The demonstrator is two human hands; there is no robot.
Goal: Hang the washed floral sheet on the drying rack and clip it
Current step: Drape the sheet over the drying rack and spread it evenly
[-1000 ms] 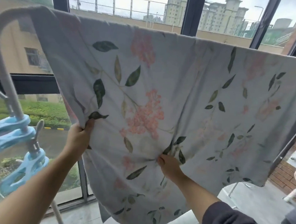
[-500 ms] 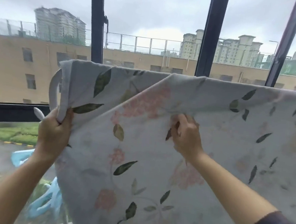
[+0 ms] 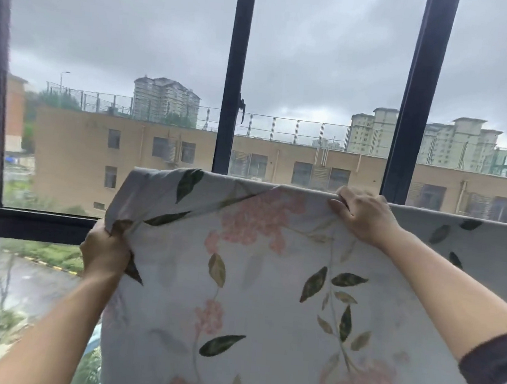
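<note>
Head view: one floral sheet point(image 3: 265, 310), pale grey-white with pink blossom clusters and dark green leaves, fills the lower centre and right of the frame. Its top edge runs level as a straight fold in front of the window, and the cloth hangs down from that fold toward the viewer. Whatever bears the fold is covered by fabric, so the drying rack itself cannot be made out. Left hand point(image 3: 105, 255): fingers curled, gripping a bunched gather of the sheet's left edge, below the top corner. Right hand point(image 3: 364, 218): raised higher, fingers curled over the top fold, thumb on the near side, pinching the cloth at the fold line. The hands are well apart, with the sheet spread between them. Dark sleeve point(image 3: 497, 379) on the right forearm; left forearm bare. Behind: dark window frame point(image 3: 234, 75) with upright bars, a beige building point(image 3: 157, 151) across the way, taller blocks beyond, and overcast sky.
</note>
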